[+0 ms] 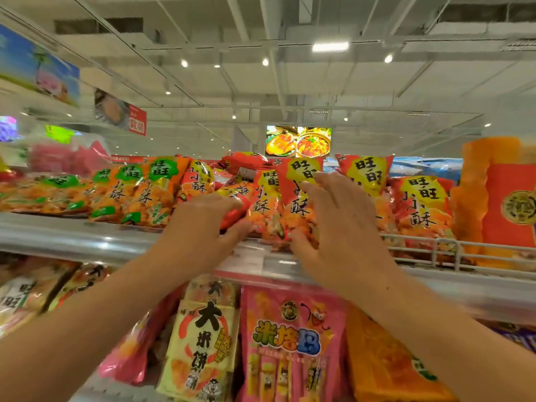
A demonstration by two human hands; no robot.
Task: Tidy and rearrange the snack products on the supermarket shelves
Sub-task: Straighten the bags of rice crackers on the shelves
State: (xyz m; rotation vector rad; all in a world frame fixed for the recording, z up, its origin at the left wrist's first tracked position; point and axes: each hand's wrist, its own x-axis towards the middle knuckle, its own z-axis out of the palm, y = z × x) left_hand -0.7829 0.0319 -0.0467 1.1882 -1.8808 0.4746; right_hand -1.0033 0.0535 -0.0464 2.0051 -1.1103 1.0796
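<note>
your left hand [203, 224] is gripping a toppled red bag [232, 204]; your right hand [333, 224], at three o'clock, is lying flat, steadying upright red bags [298, 195].

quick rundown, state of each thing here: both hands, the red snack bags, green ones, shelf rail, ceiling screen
left hand: fingers curled, gripping a red snack bag lying tilted
right hand: fingers spread, pressing on upright red bags
green-label bags: leaning back in a row, untouched
pink bag: upright on lower shelf
shelf rail: in place before the bags on the right
ceiling screen: lit, showing food
</note>
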